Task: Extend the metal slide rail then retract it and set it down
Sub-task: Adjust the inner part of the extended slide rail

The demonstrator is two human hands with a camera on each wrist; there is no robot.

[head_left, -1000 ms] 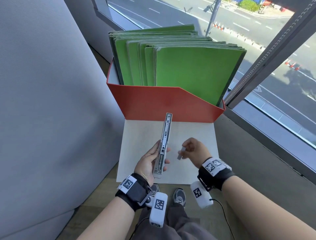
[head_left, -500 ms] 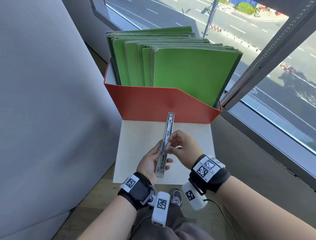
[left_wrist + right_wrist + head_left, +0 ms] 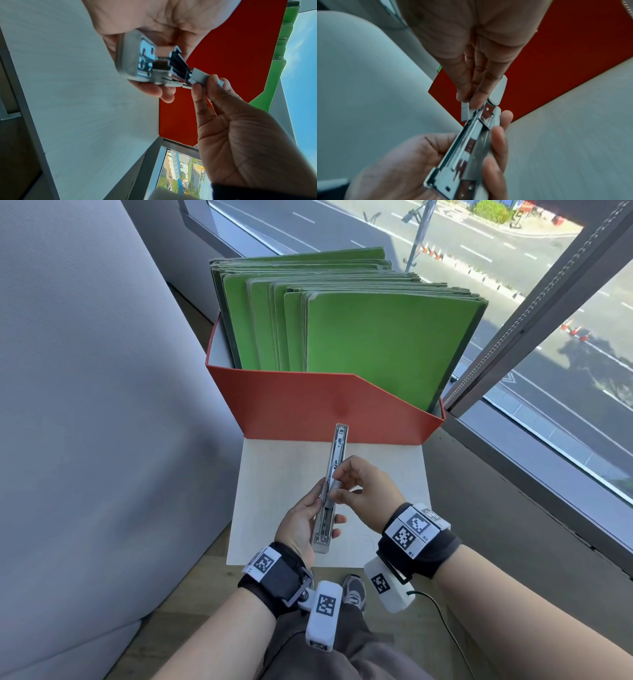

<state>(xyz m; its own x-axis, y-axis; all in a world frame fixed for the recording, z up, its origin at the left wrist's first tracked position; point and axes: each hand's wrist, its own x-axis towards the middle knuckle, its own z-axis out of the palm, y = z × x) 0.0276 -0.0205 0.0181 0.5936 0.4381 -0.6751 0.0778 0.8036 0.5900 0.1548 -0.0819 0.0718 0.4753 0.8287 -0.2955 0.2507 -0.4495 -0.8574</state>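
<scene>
The metal slide rail (image 3: 337, 453) is held lengthwise above the white board, its far end pointing at the red box. My left hand (image 3: 301, 518) grips its near half from the left, fingers curled under it (image 3: 498, 146). My right hand (image 3: 346, 491) pinches a small grey piece (image 3: 334, 491) between thumb and fingertips and holds it against the rail's middle. In the left wrist view the grey piece (image 3: 199, 77) touches the rail's (image 3: 137, 63) inner channel. The right wrist view shows the rail (image 3: 467, 148) looking short, its sections nested.
A white board (image 3: 387, 474) lies under the hands. Behind it stands a red box (image 3: 308, 402) of upright green folders (image 3: 376, 344). A grey padded wall (image 3: 85, 405) closes the left side; a window frame (image 3: 513, 474) runs along the right. My shoe (image 3: 354, 590) shows below.
My right hand, which held the small grey piece apart to the right, has moved left and brought it against the rail's middle. The left hand still holds the rail, which stays almost unmoved.
</scene>
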